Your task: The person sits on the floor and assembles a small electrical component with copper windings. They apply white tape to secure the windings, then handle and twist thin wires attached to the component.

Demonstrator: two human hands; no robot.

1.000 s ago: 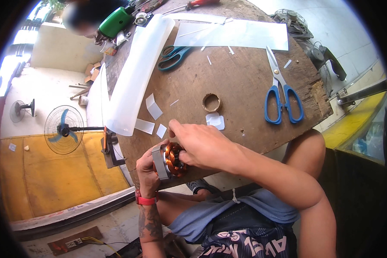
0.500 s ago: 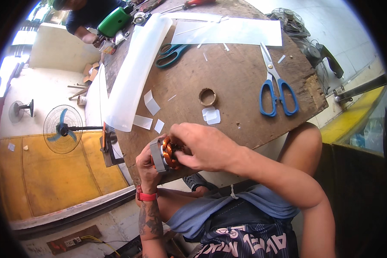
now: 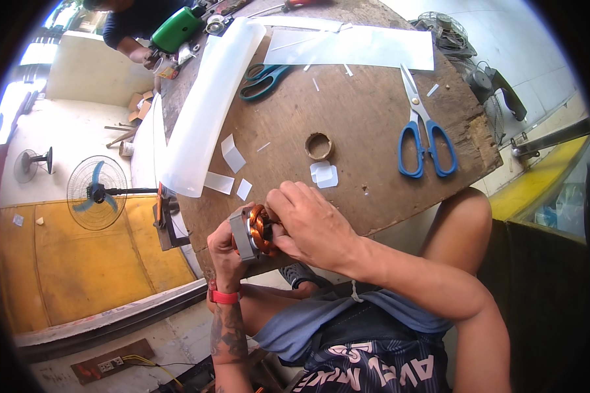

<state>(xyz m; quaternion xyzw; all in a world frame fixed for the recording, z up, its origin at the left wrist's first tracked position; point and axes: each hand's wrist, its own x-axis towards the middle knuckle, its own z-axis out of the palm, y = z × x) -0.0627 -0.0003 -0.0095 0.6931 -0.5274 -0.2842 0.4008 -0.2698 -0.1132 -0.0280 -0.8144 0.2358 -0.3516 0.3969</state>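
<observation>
A blue-bladed fan (image 3: 96, 192) near a yellow panel (image 3: 78, 268), a cardboard box (image 3: 137, 110) by a beige wall (image 3: 92, 72)

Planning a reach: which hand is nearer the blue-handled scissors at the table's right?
Right. The right hand, at the copper windings, is below and left of the blue-handled scissors in view; the left hand, gripping the grey core, is farther left.

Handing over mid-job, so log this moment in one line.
left fingers: holding grey stator | right fingers: at copper windings | blue-handled scissors: on table
</observation>
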